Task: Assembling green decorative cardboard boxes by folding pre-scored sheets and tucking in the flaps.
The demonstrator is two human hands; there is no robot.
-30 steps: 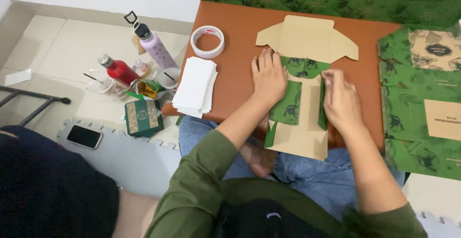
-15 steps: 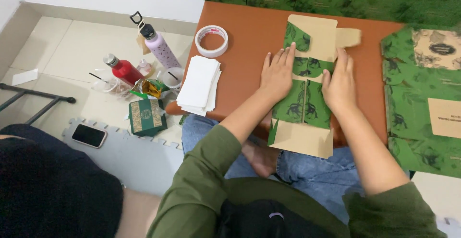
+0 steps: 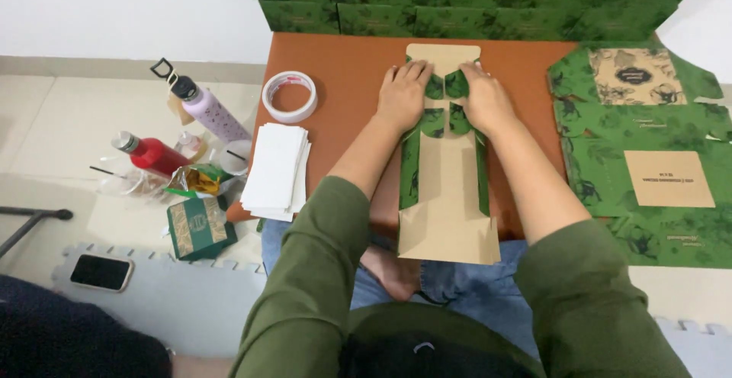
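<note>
Pressing the box (image 3: 446, 187) flaps flat, I am keeping both hands, left (image 3: 402, 96) and right (image 3: 488, 102), open-palmed; next needs firm creasing.

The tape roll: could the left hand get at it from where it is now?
Probably yes. The tape roll lies on bare brown table just left of the left hand, nothing between them. That hand is pressing the cardboard box blank, so it must lift off first.

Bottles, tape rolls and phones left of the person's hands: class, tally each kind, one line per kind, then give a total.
Bottles: 2, a lilac bottle and a red bottle
Tape rolls: 1, the white tape roll
Phones: 1, the black phone
Total: 4
</note>
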